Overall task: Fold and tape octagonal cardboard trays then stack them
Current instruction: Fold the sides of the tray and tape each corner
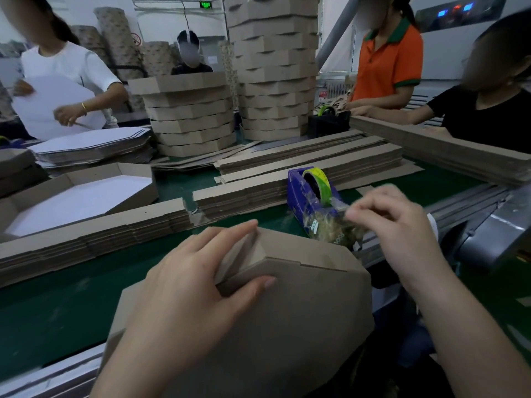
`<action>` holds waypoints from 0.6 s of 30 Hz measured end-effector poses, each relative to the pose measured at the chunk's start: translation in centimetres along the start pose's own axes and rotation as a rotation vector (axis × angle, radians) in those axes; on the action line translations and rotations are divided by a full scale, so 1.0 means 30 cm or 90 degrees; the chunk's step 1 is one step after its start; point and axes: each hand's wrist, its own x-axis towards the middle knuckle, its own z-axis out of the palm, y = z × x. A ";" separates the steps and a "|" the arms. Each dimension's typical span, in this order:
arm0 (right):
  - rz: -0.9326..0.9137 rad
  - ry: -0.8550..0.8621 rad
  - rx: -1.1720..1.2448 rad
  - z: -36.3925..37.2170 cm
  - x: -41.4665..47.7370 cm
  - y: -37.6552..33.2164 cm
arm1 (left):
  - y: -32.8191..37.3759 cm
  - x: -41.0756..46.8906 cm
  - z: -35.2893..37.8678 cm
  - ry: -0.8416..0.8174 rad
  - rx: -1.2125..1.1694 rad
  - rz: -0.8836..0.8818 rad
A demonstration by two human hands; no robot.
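A brown octagonal cardboard tray (301, 311) lies bottom-up on the green table edge in front of me. My left hand (189, 285) holds its folded corner, fingers over the rim flap and thumb pressed on the bottom. My right hand (402, 228) pinches a strip of clear tape at the blue tape dispenser (304, 196), which carries a yellow-green roll. The tape end between my fingers is blurred.
Flat cardboard strips (301, 162) lie in piles across the green table (57, 311). An open tray with a white inside (77, 196) sits left. Two tall stacks of finished trays (273, 67) stand at the back. Several people work around the table. A metal machine part (488, 234) is right.
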 end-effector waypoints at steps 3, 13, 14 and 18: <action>-0.024 -0.220 0.105 0.040 0.004 -0.151 | -0.005 -0.006 0.001 0.013 -0.039 0.002; 0.046 -0.498 -0.011 0.136 0.016 -0.273 | -0.017 -0.019 0.002 0.091 -0.186 0.056; 0.050 -0.503 -0.018 0.138 0.016 -0.274 | -0.017 -0.018 0.002 0.096 -0.183 0.078; 0.063 -0.518 -0.033 0.140 0.020 -0.273 | -0.015 -0.016 -0.001 0.099 -0.151 0.155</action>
